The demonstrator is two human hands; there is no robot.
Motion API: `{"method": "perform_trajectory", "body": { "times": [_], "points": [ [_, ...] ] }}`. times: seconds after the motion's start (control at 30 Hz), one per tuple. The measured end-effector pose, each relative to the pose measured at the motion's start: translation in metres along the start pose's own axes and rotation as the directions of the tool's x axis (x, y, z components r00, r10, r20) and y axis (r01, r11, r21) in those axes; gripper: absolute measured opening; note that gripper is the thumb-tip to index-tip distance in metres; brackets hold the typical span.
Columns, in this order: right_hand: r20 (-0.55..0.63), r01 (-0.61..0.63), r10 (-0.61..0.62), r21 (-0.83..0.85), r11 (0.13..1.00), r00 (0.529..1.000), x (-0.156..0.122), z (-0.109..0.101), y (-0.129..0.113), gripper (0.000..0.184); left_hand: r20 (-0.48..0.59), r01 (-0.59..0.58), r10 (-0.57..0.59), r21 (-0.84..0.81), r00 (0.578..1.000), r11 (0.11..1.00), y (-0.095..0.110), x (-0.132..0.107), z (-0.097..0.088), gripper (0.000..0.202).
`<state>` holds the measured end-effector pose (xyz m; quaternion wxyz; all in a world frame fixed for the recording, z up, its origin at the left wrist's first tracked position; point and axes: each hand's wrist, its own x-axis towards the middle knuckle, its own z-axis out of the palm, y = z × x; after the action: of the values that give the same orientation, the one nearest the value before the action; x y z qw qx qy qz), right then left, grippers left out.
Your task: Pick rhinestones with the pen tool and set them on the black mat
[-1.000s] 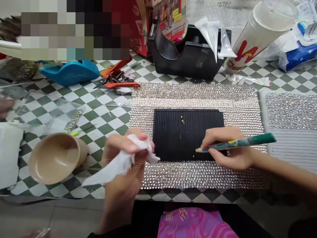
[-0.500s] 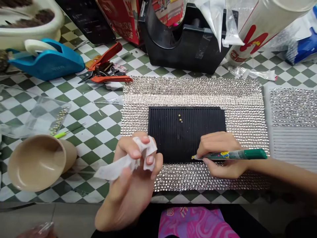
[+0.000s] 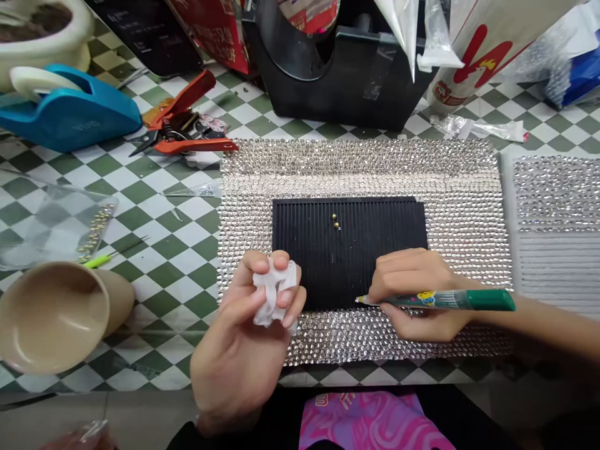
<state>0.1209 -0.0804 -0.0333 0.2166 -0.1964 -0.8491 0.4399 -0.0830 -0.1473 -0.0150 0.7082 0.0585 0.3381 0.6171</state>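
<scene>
Crumpled in the fingers of my left hand (image 3: 248, 337) is a white tissue (image 3: 272, 294), held above the lower left corner of a black ribbed board (image 3: 360, 250). My right hand (image 3: 417, 290) grips a green-capped pen (image 3: 440, 299) with a clear patterned barrel, lying nearly level. Its tip, with a small gold bit at the end, is over the board's lower edge. A few tiny gold beads (image 3: 335, 221) sit on the upper part of the board. Under the board lies a glittering rhinestone mat (image 3: 365, 340).
At left are a beige cup (image 3: 51, 319), a lime-green handled needle tool (image 3: 100, 259) and a clear bag of gold beads (image 3: 96, 231). Orange-handled pliers (image 3: 187, 122), a blue tape dispenser (image 3: 79, 115) and a black tape dispenser (image 3: 347, 87) stand behind. A rhinestone sheet (image 3: 557, 219) lies right.
My left fingers have bunched up the tissue, whose loose end stuck out to the left before. The view has shifted slightly; my right hand still holds the pen in nearly the same place.
</scene>
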Motion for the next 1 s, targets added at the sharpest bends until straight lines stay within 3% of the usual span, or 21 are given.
{"method": "perform_trajectory", "body": {
  "times": [0.17,0.3,0.37,0.43,0.5,0.53,0.6,0.63,0.8,1.0],
  "points": [
    [-0.004,0.008,-0.008,-0.012,1.0,1.0,0.001,0.0,-0.002,0.011,-0.01,-0.01,0.01,-0.019,1.0,1.0,0.001,0.0,-0.001,0.018],
    [-0.161,-0.055,0.063,0.05,0.997,0.985,-0.001,-0.016,-0.004,0.014,-0.047,-0.001,0.003,0.036,0.999,0.999,0.004,-0.001,-0.003,0.029],
    [-0.301,-0.123,0.128,0.035,0.992,0.945,-0.004,-0.032,0.0,0.013,-0.11,0.013,-0.003,0.091,0.994,0.996,0.006,-0.001,-0.003,0.039],
    [-0.544,-0.137,0.116,0.002,0.991,0.831,-0.01,-0.052,0.011,0.011,-0.184,0.007,0.018,0.138,0.983,0.99,0.007,0.0,-0.005,0.046],
    [-0.781,-0.115,0.003,-0.088,0.989,0.625,-0.018,-0.07,0.028,0.009,-0.18,-0.017,0.039,0.125,0.983,0.992,0.006,0.0,-0.007,0.046],
    [-0.828,-0.187,0.014,-0.11,0.976,0.561,-0.023,-0.078,0.037,0.007,-0.139,-0.029,0.042,0.091,0.989,0.995,0.005,0.001,-0.008,0.043],
    [-0.883,-0.255,-0.012,-0.149,0.955,0.47,-0.032,-0.089,0.054,0.004,-0.032,-0.021,0.021,-0.001,0.999,1.0,0.002,0.001,-0.01,0.038],
    [-0.892,-0.284,-0.003,-0.147,0.947,0.453,-0.035,-0.092,0.061,0.003,0.005,-0.009,0.009,-0.046,1.0,0.999,0.001,0.001,-0.012,0.036],
    [-0.87,-0.388,0.081,-0.133,0.912,0.486,-0.042,-0.093,0.071,0.004,0.016,-0.014,0.016,-0.166,1.0,0.986,0.001,0.001,-0.013,0.036],
    [-0.857,-0.413,0.077,-0.165,0.896,0.509,-0.047,-0.092,0.072,0.009,0.033,0.003,0.001,-0.143,0.999,0.99,0.001,0.003,-0.001,0.025]
  ]
}}
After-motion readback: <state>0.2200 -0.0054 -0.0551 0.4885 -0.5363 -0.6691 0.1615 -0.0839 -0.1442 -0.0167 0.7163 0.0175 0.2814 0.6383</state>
